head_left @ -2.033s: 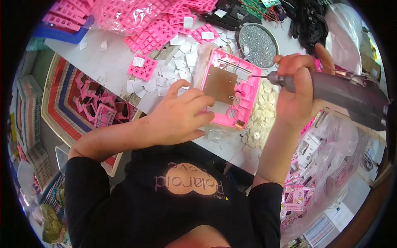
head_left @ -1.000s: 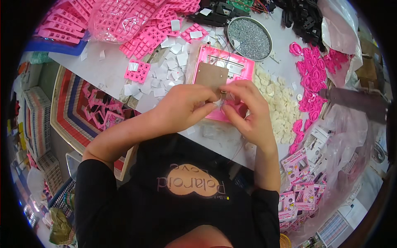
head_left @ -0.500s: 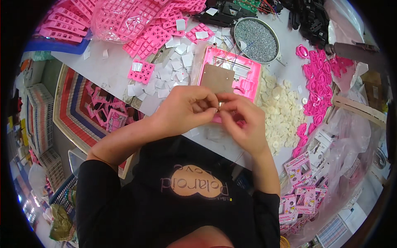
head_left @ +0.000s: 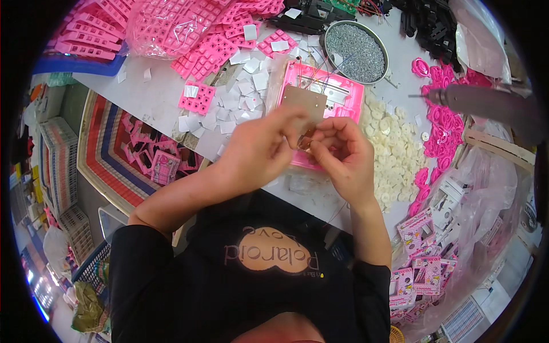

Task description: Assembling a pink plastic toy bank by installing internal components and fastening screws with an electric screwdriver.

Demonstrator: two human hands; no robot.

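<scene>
My right hand (head_left: 349, 163) pinches a small brownish, metallic-looking part (head_left: 306, 143) between thumb and fingers; its exact kind is too small to make out. Close beside it is my left hand (head_left: 257, 151), its fingers bent and smeared by motion, so whether they touch the part is unclear. Just beyond both hands lies a pink plastic housing (head_left: 357, 94), partly covered by them. A brown circuit board (head_left: 304, 102) sits in it, with thin wires (head_left: 311, 80) at its far end.
White paper squares (head_left: 229, 103) and pink keypads (head_left: 197, 97) lie left. A round metal dish of screws (head_left: 354, 51) stands behind. Cream discs (head_left: 389, 148) and pink rings (head_left: 443, 123) spread right. A grey power screwdriver (head_left: 486, 103) hangs over the right side.
My left fingers have lifted and shifted away from their close pinch beside the right hand. My right hand has turned slightly. The screwdriver has swung further into view, toward me.
</scene>
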